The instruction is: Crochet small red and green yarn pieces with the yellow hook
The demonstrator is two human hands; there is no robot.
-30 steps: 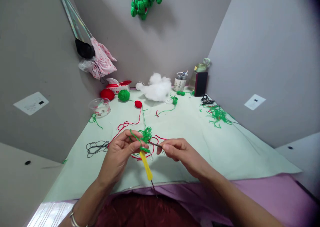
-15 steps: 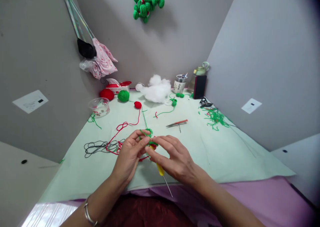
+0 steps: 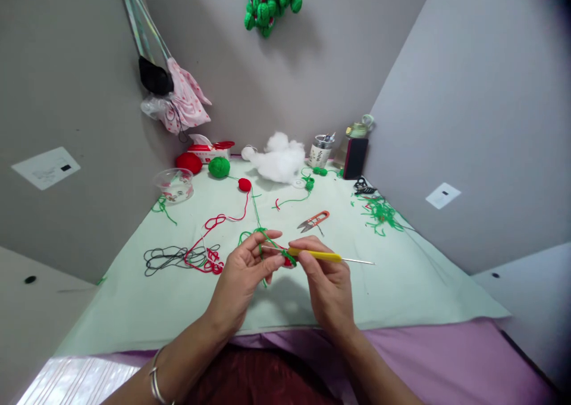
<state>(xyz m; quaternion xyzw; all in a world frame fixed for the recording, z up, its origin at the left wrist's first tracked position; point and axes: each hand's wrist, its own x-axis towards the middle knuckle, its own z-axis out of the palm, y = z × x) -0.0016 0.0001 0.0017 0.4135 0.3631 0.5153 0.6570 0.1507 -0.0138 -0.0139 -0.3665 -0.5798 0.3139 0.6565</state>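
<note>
My left hand (image 3: 247,268) pinches a small green and red crochet piece (image 3: 289,258) between thumb and fingers. Green yarn (image 3: 256,212) runs over its fingers and leads back across the table. In my right hand (image 3: 328,283) is a crochet hook (image 3: 319,254) with a yellow handle, held like a pen. Its thin left end reaches the crochet piece; the other metal end sticks out to the right. Fingers partly hide the piece, so its exact shape cannot be made out.
Orange thread snips (image 3: 314,221) lie beyond my right hand. Red yarn (image 3: 215,222) and a dark cord (image 3: 165,260) spread on the left. Farther back are a green yarn ball (image 3: 219,167), white stuffing (image 3: 280,160) and a clear tub (image 3: 175,186). Green scraps (image 3: 382,213) lie right.
The yellow hook has swung from pointing down toward me to lying nearly level, its thin end now at the crochet piece. My right hand has changed to a pen-like hold. The view has shifted slightly.
</note>
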